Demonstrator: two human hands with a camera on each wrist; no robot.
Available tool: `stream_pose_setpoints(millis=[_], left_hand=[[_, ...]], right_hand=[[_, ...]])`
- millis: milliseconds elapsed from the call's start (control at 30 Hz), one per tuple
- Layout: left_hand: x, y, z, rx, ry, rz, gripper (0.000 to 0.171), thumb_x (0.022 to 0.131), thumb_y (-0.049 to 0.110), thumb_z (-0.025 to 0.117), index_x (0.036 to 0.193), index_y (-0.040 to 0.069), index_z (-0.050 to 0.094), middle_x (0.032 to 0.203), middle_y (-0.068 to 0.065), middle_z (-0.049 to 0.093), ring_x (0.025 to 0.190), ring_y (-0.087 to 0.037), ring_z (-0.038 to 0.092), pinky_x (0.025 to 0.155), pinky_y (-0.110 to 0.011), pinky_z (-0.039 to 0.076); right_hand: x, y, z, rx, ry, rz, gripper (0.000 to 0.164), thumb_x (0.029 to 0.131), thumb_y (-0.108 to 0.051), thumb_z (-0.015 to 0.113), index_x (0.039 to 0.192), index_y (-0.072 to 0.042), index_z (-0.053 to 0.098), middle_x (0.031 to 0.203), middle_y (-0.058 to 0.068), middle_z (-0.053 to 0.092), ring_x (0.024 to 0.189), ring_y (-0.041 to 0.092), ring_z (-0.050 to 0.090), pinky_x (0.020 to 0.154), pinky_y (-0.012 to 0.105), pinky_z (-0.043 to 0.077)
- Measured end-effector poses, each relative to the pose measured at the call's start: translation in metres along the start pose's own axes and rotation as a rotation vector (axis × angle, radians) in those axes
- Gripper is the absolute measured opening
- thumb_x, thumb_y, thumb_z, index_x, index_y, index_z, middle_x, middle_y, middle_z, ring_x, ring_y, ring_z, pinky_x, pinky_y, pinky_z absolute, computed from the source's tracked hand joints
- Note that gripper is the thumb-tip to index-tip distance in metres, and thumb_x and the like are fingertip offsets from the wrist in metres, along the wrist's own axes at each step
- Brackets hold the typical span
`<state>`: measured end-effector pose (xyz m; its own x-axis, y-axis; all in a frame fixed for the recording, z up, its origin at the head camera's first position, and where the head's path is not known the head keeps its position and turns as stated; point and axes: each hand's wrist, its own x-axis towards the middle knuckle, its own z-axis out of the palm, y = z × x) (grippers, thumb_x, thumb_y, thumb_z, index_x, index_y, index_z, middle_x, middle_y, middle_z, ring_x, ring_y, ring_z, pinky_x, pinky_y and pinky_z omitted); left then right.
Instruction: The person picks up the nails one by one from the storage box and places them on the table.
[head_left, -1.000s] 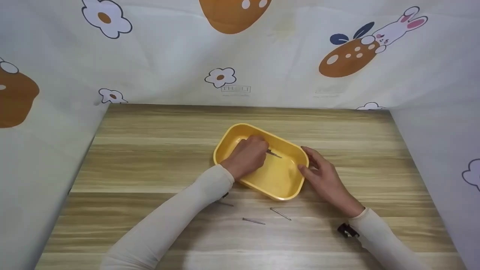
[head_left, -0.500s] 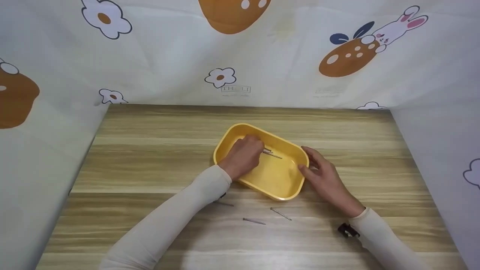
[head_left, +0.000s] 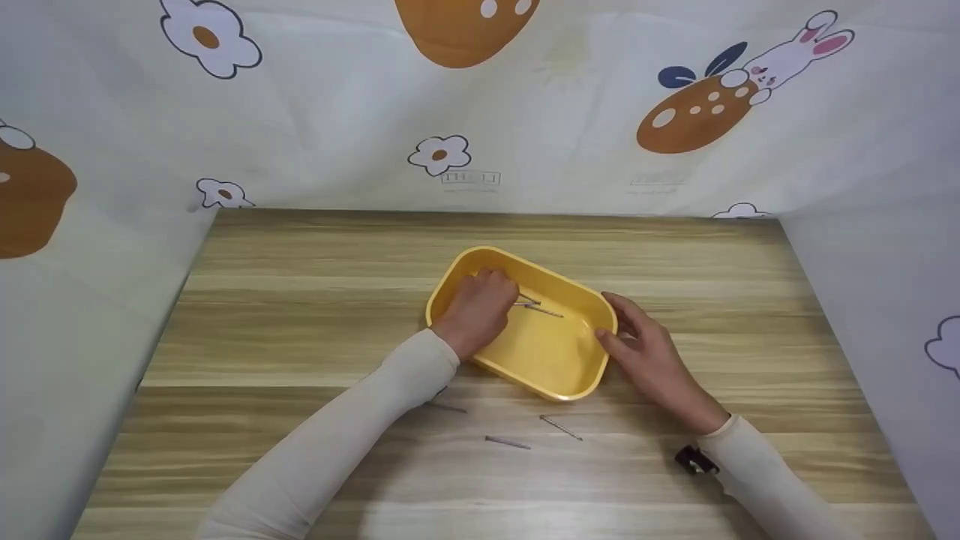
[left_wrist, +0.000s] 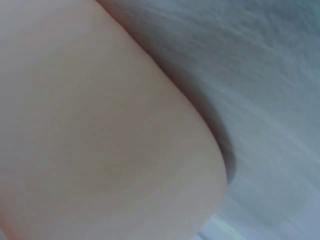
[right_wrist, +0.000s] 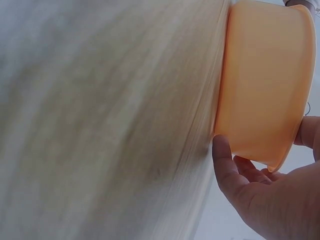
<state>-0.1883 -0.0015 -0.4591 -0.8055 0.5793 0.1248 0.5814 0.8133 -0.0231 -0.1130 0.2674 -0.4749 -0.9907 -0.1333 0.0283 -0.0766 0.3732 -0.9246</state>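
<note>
My left hand (head_left: 478, 311) reaches into a yellow plastic box (head_left: 544, 360), back of the hand up and fingers curled down. Its fingertips are hidden, so whether they pinch anything is not visible. Just right of its knuckles, several metal nails (head_left: 546, 310) lie on the box floor, partly overlapping. My right hand (head_left: 651, 352) grips the box's right end, thumb over the rim and fingers outside. From the right wrist, the orange-looking box wall (right_wrist: 265, 80) appears with the right hand (right_wrist: 275, 200) around its corner. Only blurred skin of the left hand (left_wrist: 115, 130) fills the left wrist view.
In front of the box, on the wood-grain table (head_left: 300, 300), lie three loose nails: one at right (head_left: 561, 427), a middle nail (head_left: 508, 442), and a left nail (head_left: 448, 407) partly behind the sleeve. A patterned sheet (head_left: 337, 112) encloses the table's back and sides.
My left hand has shifted slightly left inside the box, and more of the nails beside its knuckles has come into sight. The right hand and the box have stayed still.
</note>
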Motion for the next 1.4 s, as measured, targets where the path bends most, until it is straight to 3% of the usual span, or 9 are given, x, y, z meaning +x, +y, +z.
stream_pose_setpoints(millis=[267,600,933,1400], left_hand=[[-0.001,0.0,0.001,0.017,-0.014,-0.008,0.012,0.1,0.003,0.071,0.101,0.006,0.083,0.096,-0.012,0.076,0.09,-0.03,0.074,0.072,-0.047,0.065],[-0.009,-0.003,-0.003,-0.084,-0.05,-0.002,0.013,0.098,-0.001,0.071,0.094,0.005,0.081,0.099,-0.015,0.075,0.095,-0.033,0.071,0.081,-0.052,0.062],[-0.017,-0.003,-0.008,-0.038,0.006,0.032,0.01,0.098,0.002,0.072,0.093,0.005,0.08,0.094,-0.013,0.073,0.092,-0.032,0.071,0.073,-0.046,0.062],[-0.027,0.0,-0.015,-0.092,0.059,0.049,0.012,0.096,-0.001,0.07,0.089,0.003,0.079,0.09,-0.013,0.073,0.086,-0.032,0.069,0.069,-0.046,0.06]], right_hand=[[-0.001,-0.003,0.0,-0.005,0.0,-0.007,0.058,0.107,-0.002,0.068,0.159,0.01,0.048,0.156,0.028,0.058,0.139,0.042,0.062,0.103,0.026,0.058],[0.0,-0.002,0.0,-0.008,-0.003,-0.006,0.058,0.107,-0.004,0.069,0.16,0.008,0.048,0.157,0.028,0.058,0.141,0.043,0.061,0.103,0.027,0.058],[0.0,0.001,0.0,0.004,-0.004,-0.013,0.057,0.107,-0.002,0.068,0.159,0.008,0.049,0.157,0.026,0.058,0.141,0.041,0.061,0.101,0.022,0.057],[0.0,0.0,0.0,-0.02,0.001,-0.017,0.057,0.107,-0.004,0.07,0.159,0.007,0.049,0.159,0.026,0.057,0.142,0.041,0.06,0.103,0.025,0.057]])
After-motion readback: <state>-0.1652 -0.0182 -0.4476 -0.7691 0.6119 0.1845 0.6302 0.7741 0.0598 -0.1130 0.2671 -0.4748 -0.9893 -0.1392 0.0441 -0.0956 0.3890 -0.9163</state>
